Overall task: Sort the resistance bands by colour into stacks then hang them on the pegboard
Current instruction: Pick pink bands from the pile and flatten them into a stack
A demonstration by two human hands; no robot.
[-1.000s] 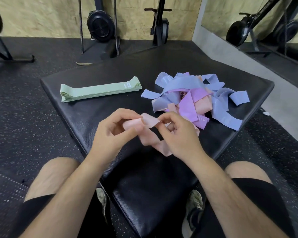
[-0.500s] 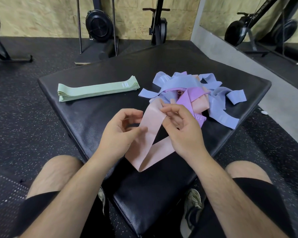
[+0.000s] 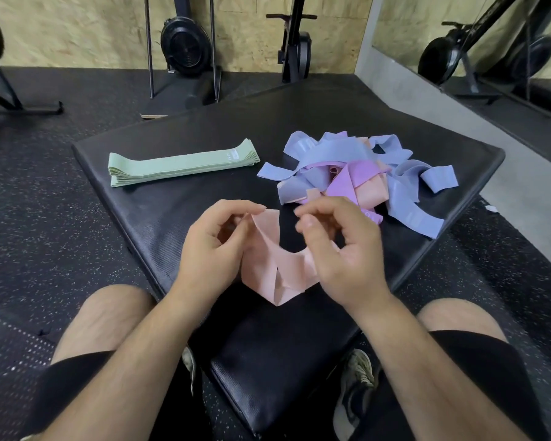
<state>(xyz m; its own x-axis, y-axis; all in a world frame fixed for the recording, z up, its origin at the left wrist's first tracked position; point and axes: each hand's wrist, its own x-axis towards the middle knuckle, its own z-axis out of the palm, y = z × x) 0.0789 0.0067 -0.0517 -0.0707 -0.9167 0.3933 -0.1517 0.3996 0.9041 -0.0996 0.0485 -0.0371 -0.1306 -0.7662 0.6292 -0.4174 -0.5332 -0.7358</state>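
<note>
Held slack over black padded mat (image 3: 172,214), hands apart, probably to untwist before stacking: pale-pink fabric loop band (image 3: 268,265), one end pinched in left hand (image 3: 210,249), other end curled into right hand (image 3: 341,259).

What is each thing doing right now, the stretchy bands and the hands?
Green bands: stacked neatly, flat on the mat.
Pile of bands: blue, purple and pink, tangled, unsorted.
Pink band: twisted, held between both hands.
Left hand: pinches the pink band's upper edge.
Right hand: fingers curled, holds the band's other end.
</note>
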